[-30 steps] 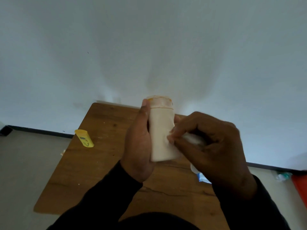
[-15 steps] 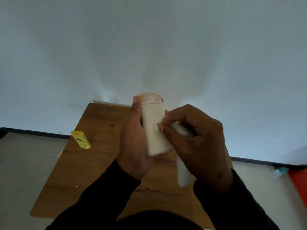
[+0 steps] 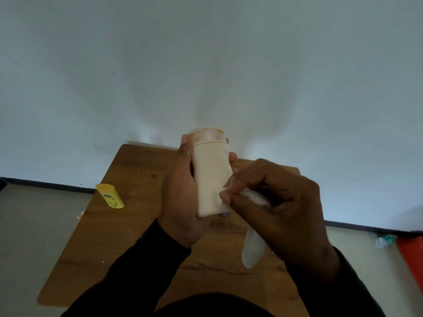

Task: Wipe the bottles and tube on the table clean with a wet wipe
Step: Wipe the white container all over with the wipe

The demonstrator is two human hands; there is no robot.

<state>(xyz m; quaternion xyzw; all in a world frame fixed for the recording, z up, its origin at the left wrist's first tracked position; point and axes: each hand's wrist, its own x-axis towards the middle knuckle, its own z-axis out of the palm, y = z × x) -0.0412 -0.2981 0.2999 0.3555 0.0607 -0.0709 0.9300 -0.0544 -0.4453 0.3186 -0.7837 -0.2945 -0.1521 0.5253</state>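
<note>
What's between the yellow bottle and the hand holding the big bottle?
Only bare wooden table, in the head view, between the yellow bottle and the left hand.

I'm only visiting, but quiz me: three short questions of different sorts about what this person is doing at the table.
1. True or false: the left hand grips the pale bottle upright above the wooden table.
2. Which item does the right hand pinch against the bottle? A sponge; B wet wipe; C brush.
3. Fill in: the yellow bottle lies near the table's ____ edge.

Key: 1 true; 2 B; 3 left.
</note>
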